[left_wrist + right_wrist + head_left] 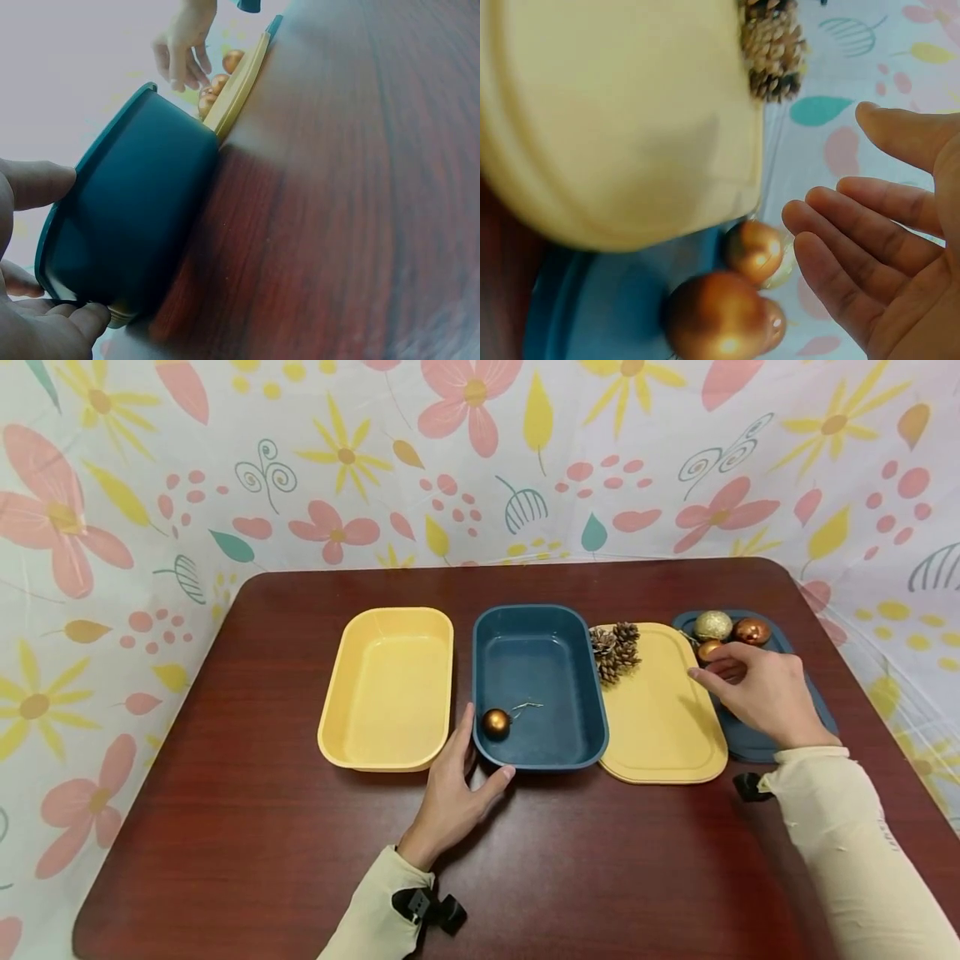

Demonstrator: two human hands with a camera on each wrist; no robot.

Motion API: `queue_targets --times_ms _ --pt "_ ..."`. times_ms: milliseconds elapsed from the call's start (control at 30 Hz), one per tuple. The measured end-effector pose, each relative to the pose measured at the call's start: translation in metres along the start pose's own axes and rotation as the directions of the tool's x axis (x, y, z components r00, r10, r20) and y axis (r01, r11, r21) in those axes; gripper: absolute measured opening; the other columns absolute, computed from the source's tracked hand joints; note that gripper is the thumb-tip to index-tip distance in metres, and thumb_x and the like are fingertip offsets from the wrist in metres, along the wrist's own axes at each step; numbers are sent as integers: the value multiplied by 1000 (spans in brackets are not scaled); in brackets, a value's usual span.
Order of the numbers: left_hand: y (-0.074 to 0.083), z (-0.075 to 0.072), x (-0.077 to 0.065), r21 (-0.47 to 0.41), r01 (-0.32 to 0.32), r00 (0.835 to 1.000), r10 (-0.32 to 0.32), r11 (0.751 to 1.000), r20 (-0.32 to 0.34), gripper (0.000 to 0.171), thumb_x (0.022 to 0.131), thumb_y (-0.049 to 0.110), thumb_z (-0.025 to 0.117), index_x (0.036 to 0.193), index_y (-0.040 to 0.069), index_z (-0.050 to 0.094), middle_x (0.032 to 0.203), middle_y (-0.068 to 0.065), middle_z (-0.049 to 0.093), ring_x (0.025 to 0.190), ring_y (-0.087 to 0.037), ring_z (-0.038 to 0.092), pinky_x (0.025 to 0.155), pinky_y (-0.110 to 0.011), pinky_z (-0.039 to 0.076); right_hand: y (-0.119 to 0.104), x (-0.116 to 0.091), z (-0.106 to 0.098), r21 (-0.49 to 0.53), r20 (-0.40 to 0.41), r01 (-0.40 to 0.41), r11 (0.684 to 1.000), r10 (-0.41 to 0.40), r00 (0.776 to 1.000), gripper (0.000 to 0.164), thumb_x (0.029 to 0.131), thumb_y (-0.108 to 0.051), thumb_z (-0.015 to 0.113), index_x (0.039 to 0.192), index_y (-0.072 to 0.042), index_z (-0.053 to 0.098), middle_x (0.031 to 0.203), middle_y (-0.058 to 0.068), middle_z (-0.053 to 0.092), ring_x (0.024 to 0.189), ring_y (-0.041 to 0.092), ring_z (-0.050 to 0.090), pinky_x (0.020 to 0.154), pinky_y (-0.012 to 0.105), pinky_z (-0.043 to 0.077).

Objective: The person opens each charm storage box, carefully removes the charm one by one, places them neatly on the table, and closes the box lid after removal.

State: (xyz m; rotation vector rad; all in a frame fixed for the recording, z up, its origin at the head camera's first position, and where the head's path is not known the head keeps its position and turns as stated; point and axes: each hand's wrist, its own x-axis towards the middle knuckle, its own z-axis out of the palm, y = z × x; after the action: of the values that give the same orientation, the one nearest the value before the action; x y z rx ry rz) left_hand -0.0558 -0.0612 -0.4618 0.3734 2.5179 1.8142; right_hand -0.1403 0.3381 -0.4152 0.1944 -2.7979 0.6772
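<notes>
My left hand (453, 793) touches the near-left corner of a blue container (540, 687), thumb at its front rim and straight fingers along its left side. Inside that container lies a bronze ball ornament (496, 724) with a thin string. My right hand (765, 689) hovers above a blue lid (753, 737), fingers apart and nothing between them in the right wrist view. Close to its fingertips, several ball ornaments rest on the lid, among them a glittery gold ball (713, 626), a shiny copper ball (752, 631) and a smaller copper ball (709, 650).
Left of the blue container stands a yellow container (390, 693) with nothing in it. A yellow lid (663, 727) lies between the blue container and the blue lid, with pine cones (615, 653) at its far-left corner. Flowered cloth (480, 468) hangs behind the brown table (225, 827).
</notes>
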Motion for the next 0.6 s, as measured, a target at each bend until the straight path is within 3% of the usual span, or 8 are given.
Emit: queue_targets --times_ms 300,467,600 --pt "3 0 4 5 -3 1000 3 1000 10 95 89 19 76 162 8 16 169 -6 20 154 -16 26 119 -40 35 -23 2 3 18 -20 21 1000 -20 1000 30 86 -28 80 103 -4 75 83 17 77 62 -22 49 57 -1 34" --pt "2 1 2 -3 1 1000 -1 1000 2 95 89 18 76 162 7 16 169 -9 20 154 -18 26 119 -41 34 -38 7 10 31 6 68 997 -69 998 27 86 -24 80 102 -4 75 84 11 78 66 9 70 60 2 39" --pt "1 1 -1 -10 7 1000 -7 1000 -9 94 89 18 76 162 10 16 169 -8 20 154 -19 26 119 -42 34 -52 11 14 48 38 104 993 -106 994 26 88 -24 78 104 -4 74 87 11 78 74 26 74 65 22 53"
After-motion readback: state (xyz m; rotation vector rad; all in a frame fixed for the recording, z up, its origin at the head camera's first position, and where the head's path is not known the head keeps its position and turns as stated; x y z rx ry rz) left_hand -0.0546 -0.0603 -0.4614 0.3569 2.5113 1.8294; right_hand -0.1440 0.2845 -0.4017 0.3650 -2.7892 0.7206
